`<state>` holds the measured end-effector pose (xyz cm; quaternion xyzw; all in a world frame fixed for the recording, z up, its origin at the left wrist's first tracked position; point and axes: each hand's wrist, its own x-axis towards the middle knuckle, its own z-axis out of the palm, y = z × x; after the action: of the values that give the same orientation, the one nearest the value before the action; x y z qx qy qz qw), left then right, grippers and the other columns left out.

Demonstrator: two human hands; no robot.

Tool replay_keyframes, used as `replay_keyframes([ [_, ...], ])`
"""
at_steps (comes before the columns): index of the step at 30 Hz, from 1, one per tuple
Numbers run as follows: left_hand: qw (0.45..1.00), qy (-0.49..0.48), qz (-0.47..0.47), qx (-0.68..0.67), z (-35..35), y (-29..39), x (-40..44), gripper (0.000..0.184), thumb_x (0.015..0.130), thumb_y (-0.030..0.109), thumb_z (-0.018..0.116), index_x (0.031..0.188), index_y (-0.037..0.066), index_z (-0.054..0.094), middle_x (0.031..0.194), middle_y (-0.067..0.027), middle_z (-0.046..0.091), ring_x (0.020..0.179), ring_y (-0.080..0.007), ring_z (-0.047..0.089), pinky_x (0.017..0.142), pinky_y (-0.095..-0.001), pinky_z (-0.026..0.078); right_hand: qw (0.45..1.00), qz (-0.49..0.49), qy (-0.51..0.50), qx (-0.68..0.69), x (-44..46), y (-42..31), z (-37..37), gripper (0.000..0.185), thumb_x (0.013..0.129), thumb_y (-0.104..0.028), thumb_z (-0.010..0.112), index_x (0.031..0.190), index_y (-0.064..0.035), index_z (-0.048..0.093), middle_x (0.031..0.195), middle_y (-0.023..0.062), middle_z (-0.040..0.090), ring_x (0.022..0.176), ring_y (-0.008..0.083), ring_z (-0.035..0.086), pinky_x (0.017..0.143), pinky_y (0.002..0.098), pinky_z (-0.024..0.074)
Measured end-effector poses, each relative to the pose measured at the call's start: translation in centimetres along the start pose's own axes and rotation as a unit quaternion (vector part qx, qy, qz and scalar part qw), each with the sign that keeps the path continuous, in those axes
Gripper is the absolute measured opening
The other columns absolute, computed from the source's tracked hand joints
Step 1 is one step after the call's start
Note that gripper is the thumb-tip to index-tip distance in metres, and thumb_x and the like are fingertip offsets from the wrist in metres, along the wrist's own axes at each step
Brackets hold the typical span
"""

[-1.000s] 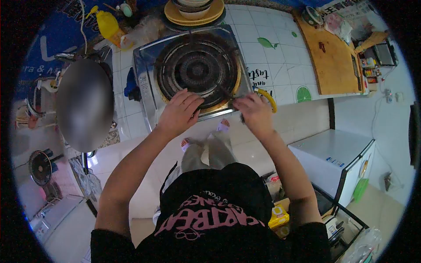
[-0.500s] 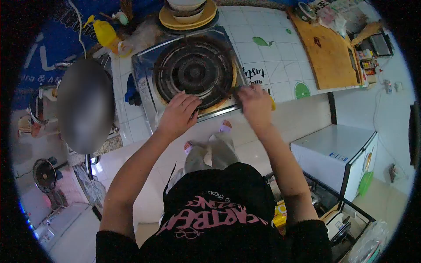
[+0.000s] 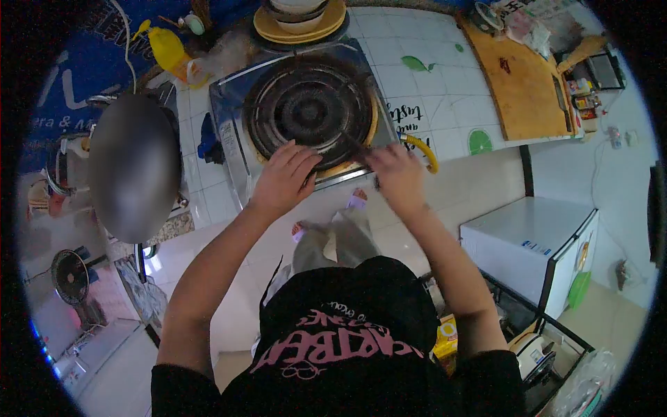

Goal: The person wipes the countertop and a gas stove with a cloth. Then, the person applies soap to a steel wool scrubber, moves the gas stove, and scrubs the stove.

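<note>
In front of me a gas stove (image 3: 236, 156) with a shiny metal top carries a large round black burner (image 3: 310, 111), its ring darkened and brown at the near edge. My left hand (image 3: 286, 174) lies with fingers stretched over the burner's near-left rim. On the near-right side, my right hand (image 3: 396, 170) is closed around a dark, narrow object (image 3: 358, 147) whose tip touches the burner's edge. Its kind is too blurred to make out. A yellow hose (image 3: 424, 149) comes off the stove's right side beside that hand.
Stacked bowls on yellow plates (image 3: 299, 36) stand behind the stove. A yellow bottle (image 3: 169, 52) is at the back left, and a blue thing (image 3: 210, 142) lies left of the stove. Farther right are a wooden board (image 3: 521, 90) and a white chest (image 3: 521, 229).
My right hand has moved left toward the burner with the dark object, uncovering more of the yellow hose. My left hand stays almost in place.
</note>
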<state>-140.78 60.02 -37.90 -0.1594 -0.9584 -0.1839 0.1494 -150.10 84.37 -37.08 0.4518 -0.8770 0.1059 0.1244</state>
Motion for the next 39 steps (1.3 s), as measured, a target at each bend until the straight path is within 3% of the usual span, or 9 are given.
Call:
replay_keyframes([
  [3, 1.000, 0.007, 0.007, 0.002, -0.1, 0.1, 0.1, 0.037, 0.077, 0.013, 0.065, 0.112, 0.004, 0.058, 0.114, -0.0115, 0.059, 0.113, -0.0277, 0.053, 0.107, -0.0462, 0.039, 0.995, 0.081, -0.017, -0.058, 2.8, 3.9, -0.2, 0.023, 0.074, -0.014, 0.059, 0.094, -0.0129, 0.072, 0.102, -0.0020, 0.065, 0.102, 0.0219, 0.057, 0.078, 0.0377, 0.0496],
  [8, 1.000, 0.000, -0.005, 0.000, 0.2, -0.1, 0.1, 0.036, 0.077, 0.013, 0.066, 0.112, 0.004, 0.059, 0.114, -0.0116, 0.059, 0.113, -0.0276, 0.054, 0.106, -0.0463, 0.040, 0.997, -0.006, 0.016, -0.071, 0.4, 1.8, -0.2, 0.022, 0.074, -0.014, 0.060, 0.093, -0.0126, 0.072, 0.101, -0.0018, 0.064, 0.097, 0.0213, 0.058, 0.077, 0.0355, 0.0503],
  [11, 1.000, 0.001, -0.003, -0.005, 0.1, -0.1, 0.0, 0.036, 0.078, 0.014, 0.065, 0.112, 0.004, 0.059, 0.114, -0.0117, 0.059, 0.113, -0.0274, 0.053, 0.107, -0.0460, 0.039, 0.997, 0.068, 0.005, -0.040, 0.4, 3.0, 0.6, 0.024, 0.076, -0.011, 0.060, 0.096, -0.0136, 0.073, 0.101, -0.0012, 0.064, 0.095, 0.0221, 0.059, 0.077, 0.0366, 0.0517],
  [20, 1.000, -0.015, -0.013, 0.008, 0.1, -0.2, 0.1, 0.036, 0.078, 0.013, 0.066, 0.112, 0.004, 0.059, 0.114, -0.0115, 0.059, 0.112, -0.0285, 0.053, 0.107, -0.0460, 0.040, 0.995, 0.064, 0.075, 0.029, 3.0, 6.7, 2.4, 0.024, 0.075, -0.004, 0.062, 0.095, -0.0128, 0.073, 0.097, 0.0016, 0.064, 0.090, 0.0246, 0.059, 0.073, 0.0370, 0.0531],
  [24, 0.999, -0.038, -0.019, -0.013, 0.4, -0.4, -0.4, 0.040, 0.079, 0.016, 0.066, 0.116, 0.005, 0.058, 0.120, -0.0119, 0.057, 0.117, -0.0298, 0.051, 0.108, -0.0473, 0.037, 0.994, 0.089, -0.035, 0.061, 1.5, 6.1, 1.0, 0.021, 0.084, -0.014, 0.055, 0.096, -0.0149, 0.072, 0.108, 0.0044, 0.064, 0.102, 0.0322, 0.059, 0.083, 0.0422, 0.0528],
  [26, 0.998, -0.054, -0.017, -0.014, 0.6, -0.5, -0.5, 0.043, 0.081, 0.019, 0.065, 0.121, 0.006, 0.056, 0.125, -0.0124, 0.056, 0.120, -0.0314, 0.049, 0.109, -0.0488, 0.035, 0.998, 0.036, 0.042, 0.008, 4.8, 6.9, 1.3, 0.028, 0.073, 0.000, 0.063, 0.095, -0.0135, 0.073, 0.093, 0.0028, 0.064, 0.088, 0.0253, 0.059, 0.069, 0.0368, 0.0530],
  [29, 0.998, -0.054, -0.019, -0.012, 0.3, -0.3, -0.6, 0.043, 0.081, 0.019, 0.065, 0.121, 0.007, 0.057, 0.125, -0.0124, 0.056, 0.119, -0.0314, 0.050, 0.109, -0.0487, 0.035, 0.997, 0.045, 0.034, 0.060, 7.9, 8.1, 2.3, 0.029, 0.073, 0.000, 0.062, 0.096, -0.0129, 0.073, 0.092, 0.0030, 0.064, 0.088, 0.0246, 0.059, 0.070, 0.0368, 0.0531],
  [32, 0.999, -0.047, -0.022, -0.015, 0.4, -0.5, -0.4, 0.044, 0.080, 0.019, 0.065, 0.121, 0.008, 0.056, 0.125, -0.0121, 0.056, 0.120, -0.0314, 0.050, 0.109, -0.0486, 0.035, 0.992, 0.084, -0.060, 0.067, 5.0, 7.4, 1.3, 0.022, 0.083, -0.013, 0.057, 0.099, -0.0138, 0.071, 0.106, 0.0043, 0.064, 0.100, 0.0305, 0.059, 0.081, 0.0431, 0.0530],
  [39, 0.999, -0.048, -0.021, -0.016, 0.8, -0.6, -0.7, 0.043, 0.080, 0.018, 0.066, 0.121, 0.008, 0.056, 0.125, -0.0119, 0.056, 0.120, -0.0311, 0.050, 0.109, -0.0490, 0.035, 0.999, 0.035, 0.010, 0.020, 4.8, 8.7, 2.3, 0.025, 0.083, -0.011, 0.056, 0.104, -0.0134, 0.070, 0.104, 0.0053, 0.065, 0.096, 0.0289, 0.059, 0.081, 0.0412, 0.0524],
])
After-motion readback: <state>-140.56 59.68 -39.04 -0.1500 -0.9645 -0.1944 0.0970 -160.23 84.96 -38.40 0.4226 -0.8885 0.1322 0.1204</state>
